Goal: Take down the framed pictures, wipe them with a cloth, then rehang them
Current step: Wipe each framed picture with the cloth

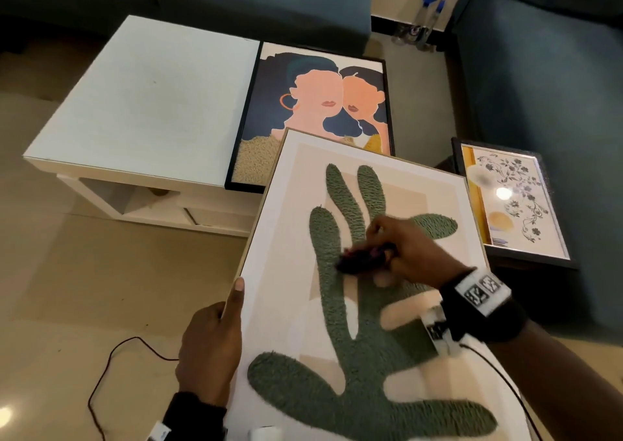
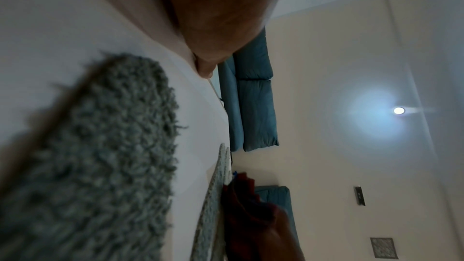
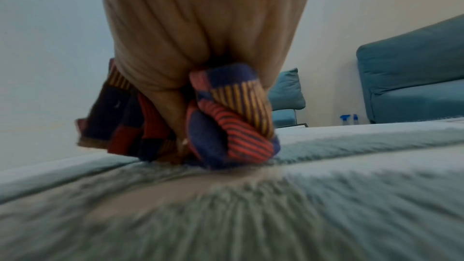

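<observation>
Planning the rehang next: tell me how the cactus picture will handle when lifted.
The cactus picture is probably rigid, its thin frame staying flat under the left hand gripping one edge. Being wide, it may swing if held one-handed. The tufted surface likely snags the cloth.

Dim indoor light. Ceiling lamp flares with blue halo in left wrist view; its glare spots the floral picture glass. Cloth motion-blurred around fingers; wrist views soft, edges bent.
</observation>
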